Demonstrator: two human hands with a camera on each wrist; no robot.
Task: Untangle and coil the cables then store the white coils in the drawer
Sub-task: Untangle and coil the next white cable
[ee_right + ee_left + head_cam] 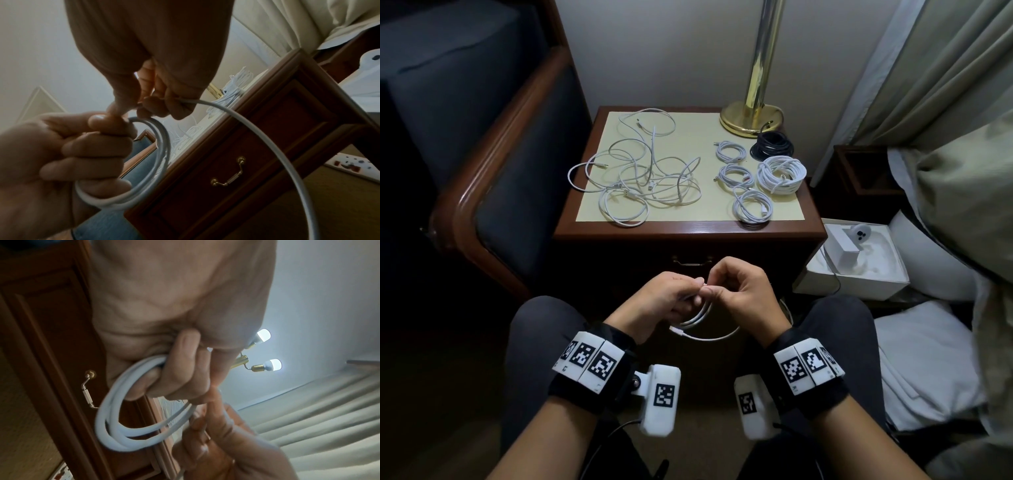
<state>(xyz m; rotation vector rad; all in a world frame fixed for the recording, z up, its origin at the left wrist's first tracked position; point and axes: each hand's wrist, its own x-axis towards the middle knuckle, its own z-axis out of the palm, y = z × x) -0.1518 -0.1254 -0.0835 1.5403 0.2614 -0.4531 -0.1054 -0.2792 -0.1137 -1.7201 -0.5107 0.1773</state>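
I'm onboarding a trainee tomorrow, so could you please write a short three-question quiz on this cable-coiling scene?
1. True or false: the drawer of the nightstand is open.
2. Which lies nearest the lamp base? A) the tangled white cables B) the black coil C) the largest white coil
3. Fill in: the left hand grips the loops of a white cable while the right hand pinches its ____ run.

Key: 1 false, it is shut; 2 B; 3 loose.

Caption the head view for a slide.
Both hands, left and right, wind a white cable before the nightstand.
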